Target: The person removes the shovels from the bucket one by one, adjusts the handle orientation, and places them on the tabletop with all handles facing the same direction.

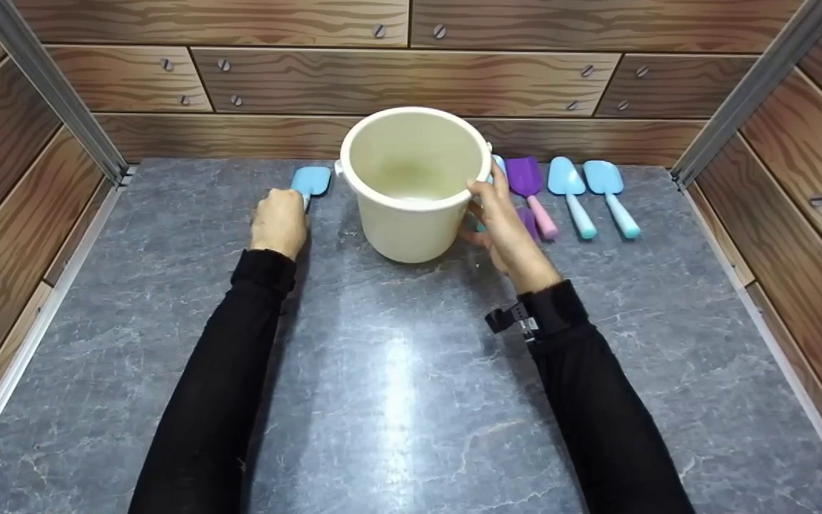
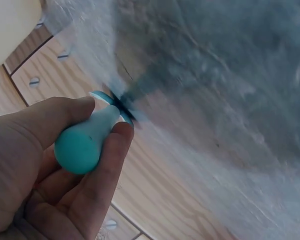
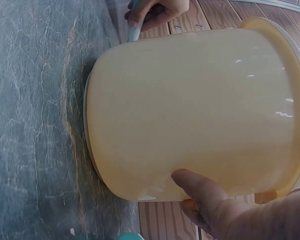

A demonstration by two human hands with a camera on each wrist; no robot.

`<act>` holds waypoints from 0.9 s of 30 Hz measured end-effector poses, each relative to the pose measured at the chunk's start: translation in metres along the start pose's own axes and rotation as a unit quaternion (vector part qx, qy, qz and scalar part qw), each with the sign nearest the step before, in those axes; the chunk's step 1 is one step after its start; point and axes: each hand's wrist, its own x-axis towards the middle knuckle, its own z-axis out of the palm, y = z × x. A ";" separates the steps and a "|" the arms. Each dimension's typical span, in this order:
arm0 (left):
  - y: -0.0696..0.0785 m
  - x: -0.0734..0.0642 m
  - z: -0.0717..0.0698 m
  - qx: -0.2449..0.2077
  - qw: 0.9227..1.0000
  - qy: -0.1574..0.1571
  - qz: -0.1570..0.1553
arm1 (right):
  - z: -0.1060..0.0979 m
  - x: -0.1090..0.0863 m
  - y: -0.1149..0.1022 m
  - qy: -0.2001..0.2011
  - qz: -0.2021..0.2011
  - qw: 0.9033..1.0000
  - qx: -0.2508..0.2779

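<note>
My left hand (image 1: 280,223) grips the pale handle of a small blue toy shovel (image 1: 312,180), left of a cream plastic bucket (image 1: 411,232). In the left wrist view, thumb and fingers pinch the handle (image 2: 79,150) near its rounded teal end, and the blade points away. My right hand (image 1: 504,232) holds the bucket at its right side, with one digit at the rim and another against the outer wall. In the right wrist view a fingertip (image 3: 182,176) touches the bucket wall (image 3: 190,110). The bucket stands upright, and no object shows inside it.
Right of the bucket lie a purple shovel (image 1: 524,175) with a pink handle and two blue shovels, one nearer (image 1: 566,176) and one farther right (image 1: 604,177). More shovels are partly hidden behind my right hand. Wood-patterned walls (image 1: 411,82) enclose the grey marbled tabletop (image 1: 397,400).
</note>
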 end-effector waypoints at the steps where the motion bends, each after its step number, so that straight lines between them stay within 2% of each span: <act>1: 0.001 -0.001 0.001 -0.003 1.000 0.000 0.001 | 0.000 0.000 0.000 0.000 0.001 1.000 -0.001; 10: 0.000 -0.006 0.006 -0.013 1.000 -0.013 0.018 | -0.001 0.000 0.001 -0.005 -0.002 1.000 -0.001; 16: -0.002 -0.007 0.004 -0.023 0.999 -0.032 -0.001 | -0.002 0.000 0.002 -0.013 -0.009 1.000 0.004; 21: -0.003 -0.003 -0.008 -0.020 0.999 -0.029 0.002 | -0.002 0.001 0.002 -0.012 -0.010 1.000 0.004; 27: 0.003 0.004 -0.035 0.002 1.000 -0.005 0.017 | -0.002 0.000 0.001 -0.008 -0.004 1.000 0.003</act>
